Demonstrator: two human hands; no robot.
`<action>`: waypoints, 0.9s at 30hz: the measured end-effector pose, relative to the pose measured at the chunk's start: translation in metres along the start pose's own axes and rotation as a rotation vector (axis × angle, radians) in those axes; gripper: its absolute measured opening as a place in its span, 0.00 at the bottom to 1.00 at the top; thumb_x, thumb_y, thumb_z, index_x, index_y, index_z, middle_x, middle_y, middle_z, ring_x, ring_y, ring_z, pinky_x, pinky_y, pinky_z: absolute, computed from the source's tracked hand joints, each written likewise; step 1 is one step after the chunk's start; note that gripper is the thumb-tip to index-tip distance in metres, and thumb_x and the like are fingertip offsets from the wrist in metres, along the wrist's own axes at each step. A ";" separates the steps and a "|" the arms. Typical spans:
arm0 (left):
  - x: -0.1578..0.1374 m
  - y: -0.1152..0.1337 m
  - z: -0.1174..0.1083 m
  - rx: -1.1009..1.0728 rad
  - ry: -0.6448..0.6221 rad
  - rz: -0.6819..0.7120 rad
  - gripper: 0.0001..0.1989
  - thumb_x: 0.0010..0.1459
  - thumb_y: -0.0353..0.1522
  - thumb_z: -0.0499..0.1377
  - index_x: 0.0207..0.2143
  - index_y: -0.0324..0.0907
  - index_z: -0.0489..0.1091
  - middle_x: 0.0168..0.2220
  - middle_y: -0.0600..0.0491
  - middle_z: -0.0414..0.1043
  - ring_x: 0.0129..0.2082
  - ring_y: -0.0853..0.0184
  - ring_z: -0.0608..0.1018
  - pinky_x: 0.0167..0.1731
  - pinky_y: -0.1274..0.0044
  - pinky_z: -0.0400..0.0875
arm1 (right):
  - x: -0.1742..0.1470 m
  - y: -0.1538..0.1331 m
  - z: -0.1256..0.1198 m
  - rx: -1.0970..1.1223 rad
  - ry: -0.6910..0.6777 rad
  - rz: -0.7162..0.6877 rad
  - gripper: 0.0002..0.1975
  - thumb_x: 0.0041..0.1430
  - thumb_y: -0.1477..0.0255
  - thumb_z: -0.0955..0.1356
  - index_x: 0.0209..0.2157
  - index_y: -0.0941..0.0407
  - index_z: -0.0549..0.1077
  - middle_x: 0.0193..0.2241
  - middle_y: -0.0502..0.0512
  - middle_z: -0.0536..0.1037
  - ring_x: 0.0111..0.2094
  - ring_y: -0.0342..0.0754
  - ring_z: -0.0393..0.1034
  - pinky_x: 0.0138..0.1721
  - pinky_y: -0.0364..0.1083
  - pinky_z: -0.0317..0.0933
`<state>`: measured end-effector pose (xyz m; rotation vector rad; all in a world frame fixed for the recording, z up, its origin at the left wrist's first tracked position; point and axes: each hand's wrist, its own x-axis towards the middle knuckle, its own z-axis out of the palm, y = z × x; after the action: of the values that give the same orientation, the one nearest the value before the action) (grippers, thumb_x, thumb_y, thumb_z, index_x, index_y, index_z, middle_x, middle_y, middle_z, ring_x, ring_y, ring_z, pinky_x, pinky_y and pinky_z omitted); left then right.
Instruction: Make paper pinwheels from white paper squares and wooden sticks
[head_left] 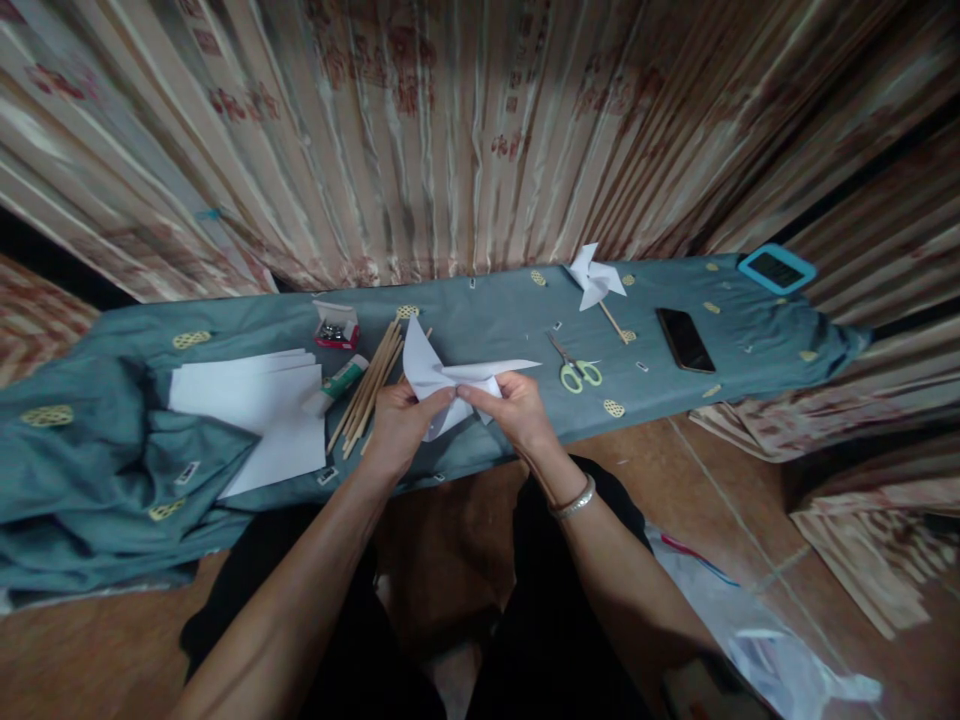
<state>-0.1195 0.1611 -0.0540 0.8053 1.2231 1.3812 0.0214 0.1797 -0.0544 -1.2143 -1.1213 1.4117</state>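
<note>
A white paper pinwheel [424, 368] with folded blades is held over the front of the cloth-covered table. My left hand [401, 420] grips its left side, and my right hand [517, 405] its right side. Both thumbs press close together at the pinwheel's middle; the other fingers are mostly hidden behind the paper. Just left of my left hand lies a bundle of thin wooden sticks [373, 385]. A finished-looking pinwheel on a stick [595, 280] rests at the back right. Scissors with light green handles [577, 375] lie to the right of my right hand.
White paper sheets [262, 415] are stacked at the left, beside a green and white glue stick [337, 383]. An open small box of metal pins [335, 327] stands behind. A phone [685, 340] and a blue-framed timer [777, 269] lie rightward. A plastic bag [757, 620] is on the floor.
</note>
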 end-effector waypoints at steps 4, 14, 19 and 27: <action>0.000 -0.003 -0.001 0.014 -0.033 -0.021 0.12 0.35 0.35 0.70 0.25 0.38 0.78 0.25 0.53 0.78 0.24 0.67 0.75 0.29 0.76 0.69 | 0.000 0.002 -0.002 -0.055 0.008 0.003 0.18 0.34 0.57 0.77 0.23 0.57 0.78 0.20 0.49 0.77 0.22 0.43 0.66 0.27 0.44 0.61; -0.001 -0.005 -0.002 0.077 -0.052 -0.021 0.13 0.36 0.37 0.70 0.25 0.39 0.79 0.24 0.52 0.78 0.23 0.67 0.75 0.25 0.77 0.68 | 0.000 0.012 -0.003 -0.132 0.059 -0.041 0.17 0.38 0.57 0.75 0.22 0.57 0.76 0.17 0.47 0.72 0.19 0.40 0.59 0.22 0.42 0.55; -0.001 -0.004 -0.004 0.083 -0.052 -0.028 0.12 0.36 0.36 0.70 0.24 0.39 0.78 0.23 0.53 0.77 0.22 0.68 0.74 0.24 0.77 0.66 | -0.003 0.006 -0.004 -0.093 0.029 0.007 0.17 0.36 0.58 0.76 0.23 0.57 0.77 0.18 0.47 0.73 0.20 0.41 0.61 0.23 0.42 0.56; -0.001 0.000 0.001 0.023 -0.152 -0.029 0.18 0.39 0.42 0.70 0.30 0.39 0.79 0.28 0.50 0.79 0.26 0.64 0.77 0.31 0.73 0.72 | -0.002 0.003 -0.012 -0.096 0.107 -0.021 0.17 0.37 0.59 0.76 0.22 0.58 0.77 0.20 0.50 0.77 0.21 0.43 0.65 0.26 0.44 0.61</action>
<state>-0.1186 0.1603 -0.0536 0.8888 1.1298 1.2603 0.0329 0.1783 -0.0584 -1.3260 -1.1347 1.2745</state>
